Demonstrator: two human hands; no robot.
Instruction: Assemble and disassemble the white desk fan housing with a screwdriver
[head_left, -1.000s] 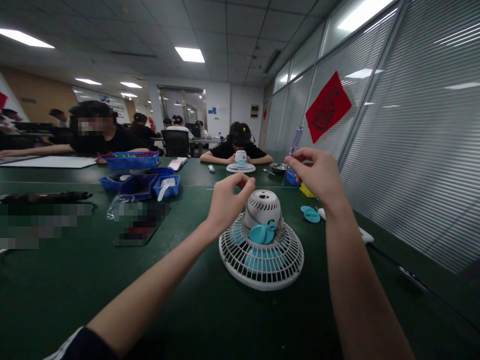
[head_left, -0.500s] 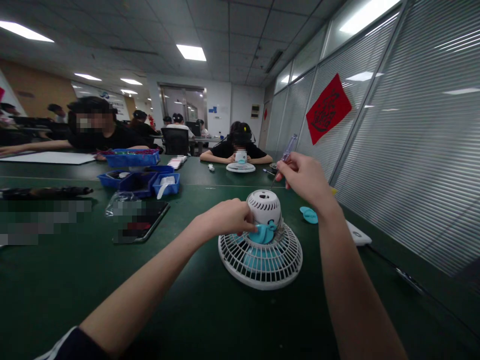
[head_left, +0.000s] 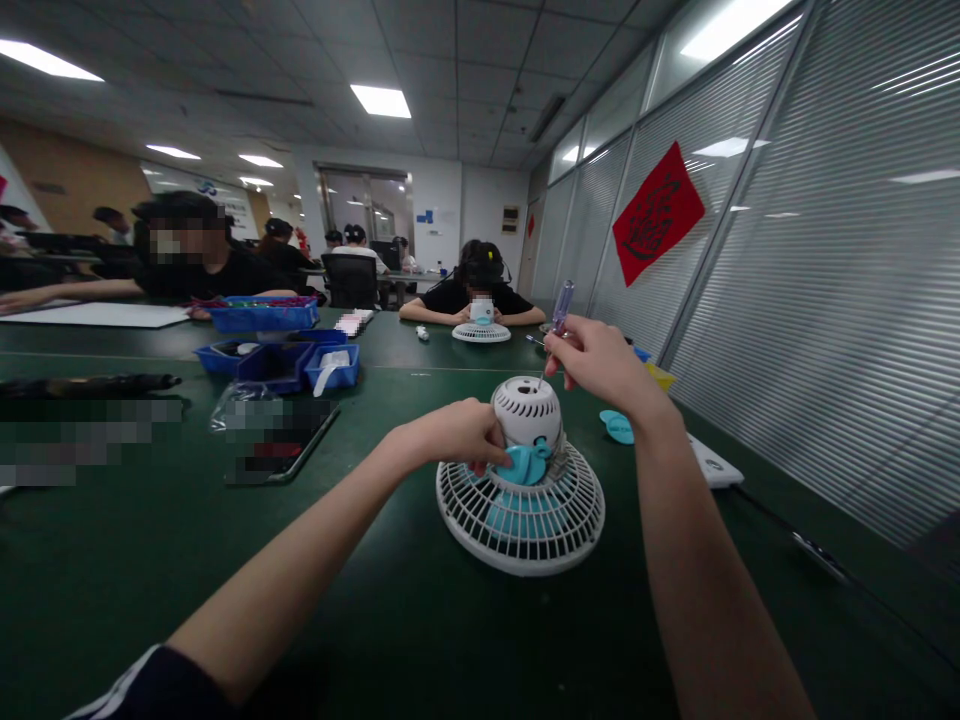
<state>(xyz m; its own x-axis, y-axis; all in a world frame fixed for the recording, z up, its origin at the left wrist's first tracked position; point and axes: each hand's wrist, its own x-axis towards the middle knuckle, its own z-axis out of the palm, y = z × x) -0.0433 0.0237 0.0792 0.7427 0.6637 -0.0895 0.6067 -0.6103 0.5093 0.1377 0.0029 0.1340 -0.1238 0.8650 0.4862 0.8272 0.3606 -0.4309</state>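
A small white fan (head_left: 520, 500) lies grille-down on the green table (head_left: 150, 560), its domed motor housing (head_left: 526, 411) pointing up, with a teal bracket (head_left: 524, 463) at the housing's base. My left hand (head_left: 450, 435) is closed against the left side of the housing and the teal bracket. My right hand (head_left: 596, 366) is closed on a screwdriver (head_left: 558, 318) with a clear purple handle, its tip over the top right of the housing.
A teal round part (head_left: 619, 427) and a white flat piece (head_left: 712, 465) lie right of the fan. Blue bins (head_left: 300, 365) and a dark phone (head_left: 289, 440) sit to the left. Other people work at the far side, one with another fan (head_left: 481, 333).
My left hand dropped from above the fan down onto the housing's left side. My right hand brought the screwdriver leftward and lower, toward the housing top.
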